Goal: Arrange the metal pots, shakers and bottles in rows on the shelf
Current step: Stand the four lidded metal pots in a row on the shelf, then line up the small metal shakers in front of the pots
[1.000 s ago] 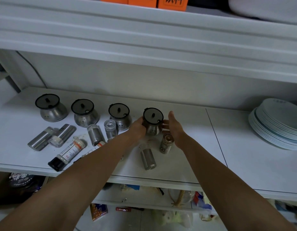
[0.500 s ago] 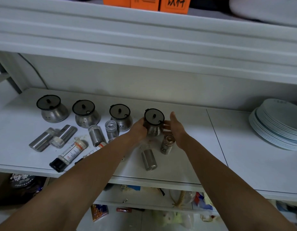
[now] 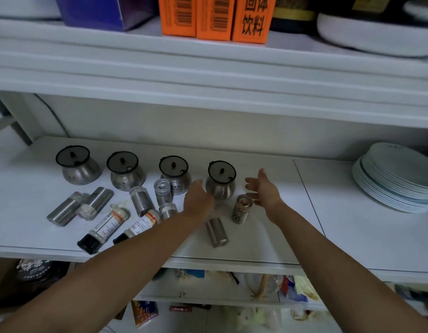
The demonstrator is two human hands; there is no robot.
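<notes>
Several metal pots with dark lids stand in a row along the back of the white shelf; the rightmost pot stands between my hands. My left hand hovers just left of it, fingers apart, holding nothing. My right hand is open and clear of the pot on its right. In front, an upright shaker stands by my right wrist and another shaker lies on its side. More shakers lie or stand left of my arm, with two black-capped bottles lying flat.
A stack of pale plates fills the shelf's right end. The upper shelf carries orange boxes and a white dish. Bare shelf surface lies between the pots and the plates. A lower shelf holds cluttered packets.
Both hands have come off the rightmost pot and spread apart, the right one moving out to the right. The pot stands in line with the others. The camera has tilted up.
</notes>
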